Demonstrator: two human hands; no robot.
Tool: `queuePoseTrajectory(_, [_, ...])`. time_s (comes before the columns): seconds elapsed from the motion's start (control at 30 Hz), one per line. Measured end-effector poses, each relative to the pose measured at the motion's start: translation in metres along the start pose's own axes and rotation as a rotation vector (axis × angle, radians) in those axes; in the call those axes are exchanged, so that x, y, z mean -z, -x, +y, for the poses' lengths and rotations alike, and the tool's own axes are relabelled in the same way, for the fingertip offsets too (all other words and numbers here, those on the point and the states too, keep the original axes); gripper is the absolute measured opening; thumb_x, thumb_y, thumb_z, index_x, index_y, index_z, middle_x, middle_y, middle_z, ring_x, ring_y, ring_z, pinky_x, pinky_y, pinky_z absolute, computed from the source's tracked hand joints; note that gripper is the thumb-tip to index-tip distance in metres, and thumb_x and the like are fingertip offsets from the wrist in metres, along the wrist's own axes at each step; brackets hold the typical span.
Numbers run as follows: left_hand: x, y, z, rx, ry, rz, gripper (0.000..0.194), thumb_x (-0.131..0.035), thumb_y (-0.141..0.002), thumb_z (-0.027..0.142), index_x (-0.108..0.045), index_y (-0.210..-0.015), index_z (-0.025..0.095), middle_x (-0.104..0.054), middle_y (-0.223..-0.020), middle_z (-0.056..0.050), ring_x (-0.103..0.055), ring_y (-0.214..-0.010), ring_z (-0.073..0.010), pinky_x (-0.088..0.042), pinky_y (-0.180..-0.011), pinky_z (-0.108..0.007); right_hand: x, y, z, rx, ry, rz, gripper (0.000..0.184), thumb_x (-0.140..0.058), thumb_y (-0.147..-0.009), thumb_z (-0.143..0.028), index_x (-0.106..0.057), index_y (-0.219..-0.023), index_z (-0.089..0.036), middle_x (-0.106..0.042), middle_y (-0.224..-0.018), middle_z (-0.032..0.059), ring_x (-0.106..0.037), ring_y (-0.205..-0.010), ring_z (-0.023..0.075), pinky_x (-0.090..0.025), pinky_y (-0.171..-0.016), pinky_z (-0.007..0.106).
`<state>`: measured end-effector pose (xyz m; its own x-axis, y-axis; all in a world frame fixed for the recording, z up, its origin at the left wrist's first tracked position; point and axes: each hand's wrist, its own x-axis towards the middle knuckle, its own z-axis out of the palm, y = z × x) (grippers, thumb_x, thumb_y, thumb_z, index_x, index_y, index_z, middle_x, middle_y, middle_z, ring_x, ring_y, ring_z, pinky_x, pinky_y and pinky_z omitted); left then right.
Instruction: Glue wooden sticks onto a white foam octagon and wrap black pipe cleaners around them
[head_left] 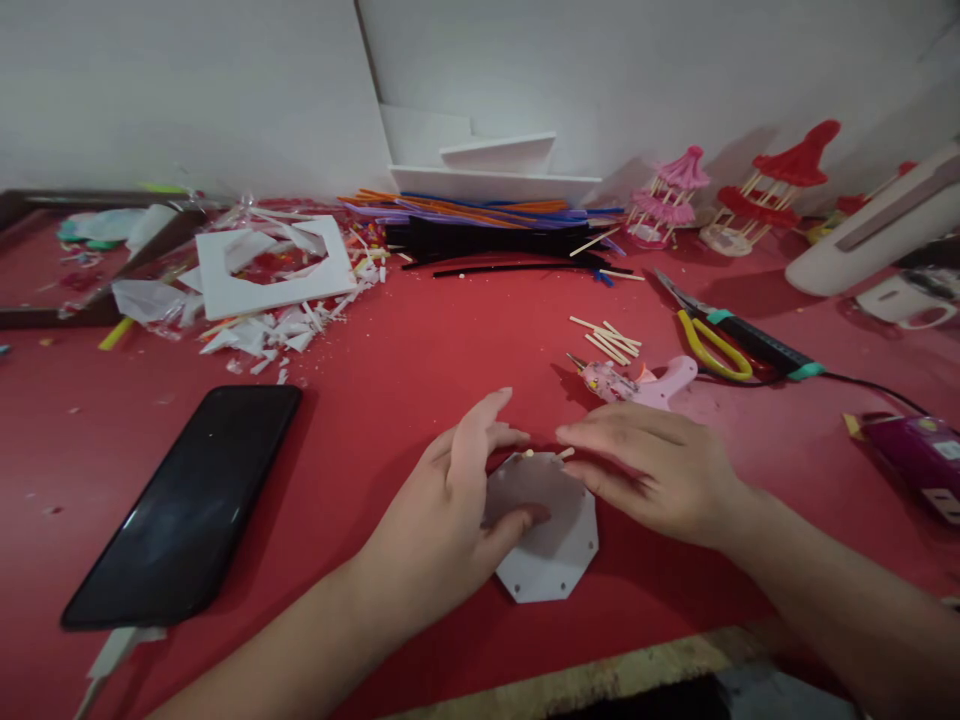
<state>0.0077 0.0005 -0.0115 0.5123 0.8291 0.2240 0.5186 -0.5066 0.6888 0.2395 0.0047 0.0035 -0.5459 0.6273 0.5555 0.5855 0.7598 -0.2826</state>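
Observation:
A white octagonal foam piece (553,555) with small holes near its rim lies on the red table near the front edge. My left hand (450,510) rests on its left side, thumb pressing its top, fingers curled at its far edge. My right hand (651,470) lies over its right side, fingertips pinched on a short wooden stick (564,454) standing at the far rim. A second stick tip (529,453) shows beside it.
A pink glue gun (637,383) and loose wooden sticks (609,340) lie just beyond my hands. Yellow-handled scissors (712,335), a black phone (187,500), a cut foam sheet with scraps (270,275), pipe cleaners (487,225) and small pink and red pagoda models (667,200) stand around.

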Motion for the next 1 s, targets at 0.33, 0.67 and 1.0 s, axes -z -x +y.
queuePoseTrajectory(0.33, [0.011,-0.004,0.008,-0.173,-0.144,0.292,0.039,-0.068,-0.086,0.020,-0.054,-0.122,0.021,-0.073,-0.101,-0.005,-0.068,-0.096,-0.0189,-0.056,-0.087,-0.033,0.008,0.000,0.002,0.115,-0.027,-0.008,0.015,-0.063,-0.088,-0.011,-0.065,-0.102,-0.017,-0.074,-0.097,0.0051,-0.069,-0.092,0.0141,-0.058,-0.089,0.031])
queuePoseTrajectory(0.67, [0.015,-0.003,0.006,-0.331,-0.216,0.269,0.025,-0.074,-0.082,0.021,-0.065,-0.106,0.021,-0.074,-0.097,-0.005,-0.066,-0.089,-0.0209,-0.053,-0.086,-0.038,0.005,0.001,0.003,0.101,-0.053,0.004,0.020,-0.065,-0.086,-0.010,-0.065,-0.104,-0.017,-0.075,-0.098,0.0059,-0.069,-0.092,0.0150,-0.058,-0.090,0.033])
queuePoseTrajectory(1.0, [0.014,-0.005,0.002,-0.332,-0.207,0.264,0.022,-0.074,-0.082,0.023,-0.064,-0.101,0.021,-0.073,-0.095,-0.005,-0.065,-0.087,-0.0209,-0.053,-0.082,-0.037,0.007,-0.002,0.000,0.103,-0.091,0.035,0.016,-0.065,-0.085,-0.013,-0.067,-0.101,-0.016,-0.075,-0.096,0.0068,-0.070,-0.089,0.0158,-0.060,-0.086,0.034])
